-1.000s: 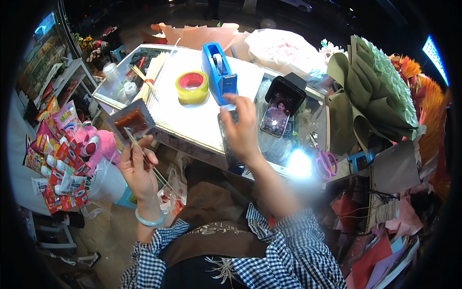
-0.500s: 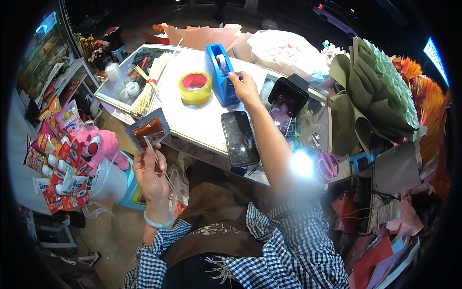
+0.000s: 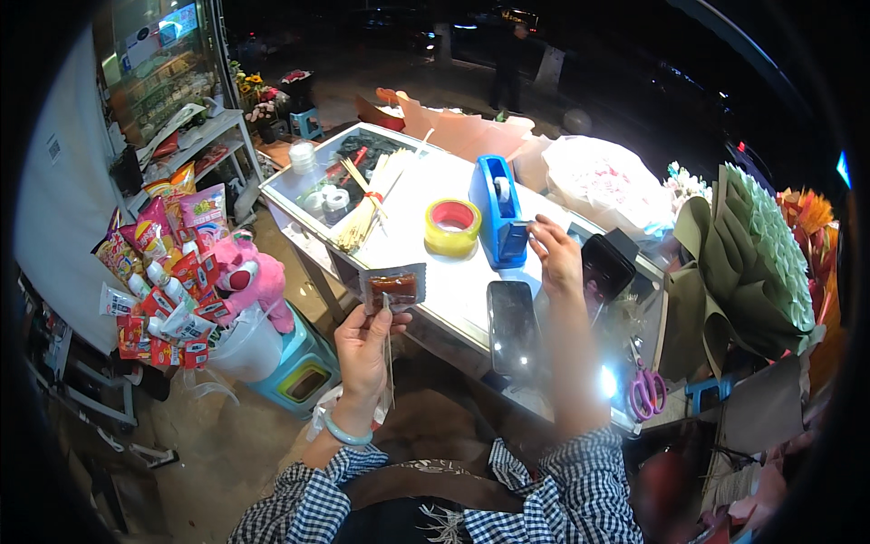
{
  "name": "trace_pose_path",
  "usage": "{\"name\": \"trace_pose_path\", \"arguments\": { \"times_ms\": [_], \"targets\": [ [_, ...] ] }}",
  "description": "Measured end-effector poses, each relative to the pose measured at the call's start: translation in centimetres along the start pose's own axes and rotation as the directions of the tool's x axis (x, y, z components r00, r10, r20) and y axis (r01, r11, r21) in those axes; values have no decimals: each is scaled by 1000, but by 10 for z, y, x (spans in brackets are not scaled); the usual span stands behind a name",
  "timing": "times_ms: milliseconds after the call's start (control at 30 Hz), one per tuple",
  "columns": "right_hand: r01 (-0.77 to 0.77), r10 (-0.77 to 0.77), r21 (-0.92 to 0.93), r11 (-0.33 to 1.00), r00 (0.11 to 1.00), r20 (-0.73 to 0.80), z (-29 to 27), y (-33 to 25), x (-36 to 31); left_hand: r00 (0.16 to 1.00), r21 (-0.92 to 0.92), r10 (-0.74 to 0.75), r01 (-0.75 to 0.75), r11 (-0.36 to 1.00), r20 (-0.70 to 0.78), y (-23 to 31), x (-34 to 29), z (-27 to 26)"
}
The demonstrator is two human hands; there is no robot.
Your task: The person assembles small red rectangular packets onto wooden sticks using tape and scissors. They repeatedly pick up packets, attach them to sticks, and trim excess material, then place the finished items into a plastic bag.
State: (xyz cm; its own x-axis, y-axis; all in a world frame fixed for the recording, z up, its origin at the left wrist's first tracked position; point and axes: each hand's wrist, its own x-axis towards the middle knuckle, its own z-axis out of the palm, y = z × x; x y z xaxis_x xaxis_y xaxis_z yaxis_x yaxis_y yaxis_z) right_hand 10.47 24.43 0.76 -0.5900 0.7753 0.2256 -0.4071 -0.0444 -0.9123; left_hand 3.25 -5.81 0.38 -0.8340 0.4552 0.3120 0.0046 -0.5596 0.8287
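Observation:
My left hand (image 3: 362,357) is closed around a thin wooden stick (image 3: 390,363) and the lower edge of a small sealed snack packet (image 3: 395,286) with a reddish-brown piece inside. The stick lies against the packet and points down past my fingers. My right hand (image 3: 556,257) pinches what looks like a short strip of tape (image 3: 523,224) beside the cutter end of a blue tape dispenser (image 3: 500,218). A yellow tape roll with a red core (image 3: 451,227) sits left of the dispenser. Below it lies a dark phone (image 3: 511,326).
Bundled sticks (image 3: 373,201) lie on the display table (image 3: 435,172). A black box (image 3: 609,263) and purple scissors (image 3: 647,392) are at the right. Wrapped bouquets (image 3: 603,186) line the far side. A pink plush toy (image 3: 254,276) and a snack bouquet (image 3: 168,272) stand left.
The view has swung, so the table appears farther right. My right hand has drawn slightly away from the dispenser's cutter. My left hand has brought the packet closer to the table edge, more level.

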Motion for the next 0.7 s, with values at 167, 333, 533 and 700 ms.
{"name": "trace_pose_path", "arguments": {
  "times_ms": [167,333,533,700],
  "targets": [
    [5,-41,-478,878,997,-65,-12,23,-2,999,-7,-35,35,999,-11,-1,2,5],
    [70,-171,-831,552,985,-31,-14,25,21,1000,-21,-31,31,999,-5,1,1,6],
    [55,-15,-733,678,998,60,14,-16,-33,999,-96,-29,26,995,-28,-1,3,5],
    [91,105,-393,915,887,451,77,-48,-140,999,-131,-54,53,990,2,-8,3,16]
  ]
}}
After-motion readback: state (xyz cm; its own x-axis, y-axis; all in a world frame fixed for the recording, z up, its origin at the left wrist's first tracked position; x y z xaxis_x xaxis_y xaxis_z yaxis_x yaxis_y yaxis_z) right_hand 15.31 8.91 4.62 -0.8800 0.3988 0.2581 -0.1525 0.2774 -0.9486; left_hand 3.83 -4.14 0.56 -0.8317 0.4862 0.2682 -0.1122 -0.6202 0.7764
